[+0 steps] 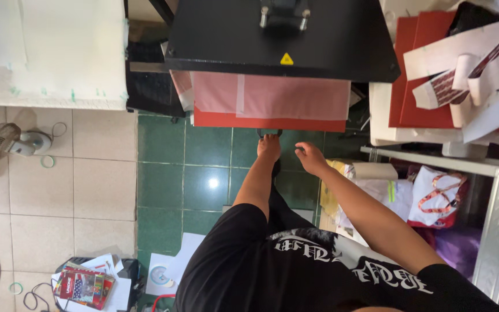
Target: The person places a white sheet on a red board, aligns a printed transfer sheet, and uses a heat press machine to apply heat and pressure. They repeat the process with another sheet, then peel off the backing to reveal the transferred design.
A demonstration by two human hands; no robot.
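Note:
A heat press stands in front of me, its black upper plate (284,34) raised over a red lower plate (272,122). A pale pink sheet (272,95) lies on that lower plate. My left hand (268,147) is closed around a small dark handle (268,133) at the lower plate's front edge. Just to its right, my right hand (310,157) hangs over the green floor tiles with its fingers loosely apart, holding nothing and touching nothing.
A white table (53,58) stands at the upper left. A small fan (7,143) and cables lie on the pale floor tiles, with papers and a colourful booklet (85,286) at the lower left. Red boards and curled white strips (463,75) fill the right shelf, bags (434,196) below it.

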